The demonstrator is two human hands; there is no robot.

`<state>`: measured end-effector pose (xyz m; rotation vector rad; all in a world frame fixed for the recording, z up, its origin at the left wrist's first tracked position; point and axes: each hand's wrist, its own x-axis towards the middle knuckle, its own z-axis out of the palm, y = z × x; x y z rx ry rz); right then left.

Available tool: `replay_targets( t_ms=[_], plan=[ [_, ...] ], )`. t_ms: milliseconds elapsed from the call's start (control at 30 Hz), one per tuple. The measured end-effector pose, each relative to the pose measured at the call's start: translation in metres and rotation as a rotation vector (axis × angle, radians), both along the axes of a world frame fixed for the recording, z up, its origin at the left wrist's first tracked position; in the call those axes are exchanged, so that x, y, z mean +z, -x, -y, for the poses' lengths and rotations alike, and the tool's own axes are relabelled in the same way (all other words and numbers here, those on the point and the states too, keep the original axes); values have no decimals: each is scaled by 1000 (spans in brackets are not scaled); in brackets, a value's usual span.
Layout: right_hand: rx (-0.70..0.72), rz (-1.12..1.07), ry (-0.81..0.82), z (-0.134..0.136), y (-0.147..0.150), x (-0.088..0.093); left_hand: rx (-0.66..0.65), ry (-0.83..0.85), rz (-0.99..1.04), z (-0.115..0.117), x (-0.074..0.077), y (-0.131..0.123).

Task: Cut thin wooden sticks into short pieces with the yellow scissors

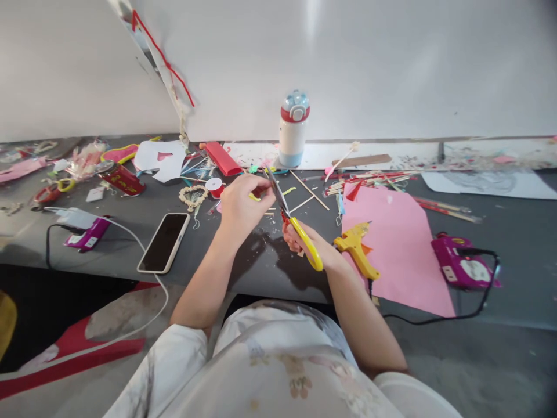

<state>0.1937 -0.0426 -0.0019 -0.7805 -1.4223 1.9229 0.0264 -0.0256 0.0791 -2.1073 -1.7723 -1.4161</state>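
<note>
My right hand [294, 238] grips a pair of scissors [307, 245] with yellow handles and a red part near the pivot. The metal blades point up and away, their tips close to my left fingers. My left hand [242, 204] is closed in a pinch just left of the blades. A small yellow piece [254, 197] shows at its fingertips; its kind is too small to make out. Just beyond my hands, thin wooden sticks [310, 190] lie on the dark table [256, 278]. A red-and-white spool [214, 187] sits left of my left hand.
A white bottle [292, 136] stands at the back. To the right are pink paper [398, 249], a yellow glue gun [357, 249] and a corded purple power strip [462, 261]. Leftward lie a phone [164, 242], a red can [122, 177] and a beaded heart [192, 197].
</note>
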Motion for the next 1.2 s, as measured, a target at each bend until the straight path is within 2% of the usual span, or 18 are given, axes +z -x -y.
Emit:
replay_targets(
  t_ms=[533,667,900,1200],
  plan=[
    [-46,-15,12,-1,2,-2,-77,72,205,0,-9,6],
    [-69,1,-59,0,1,-2,-114,122,149,3,-3,10],
    [-32,40,-110,-1,0,-6,-87,130,-66,9,9,14],
    [-50,15,-113,0,1,-3,-86,84,-132,8,8,14]
  ],
)
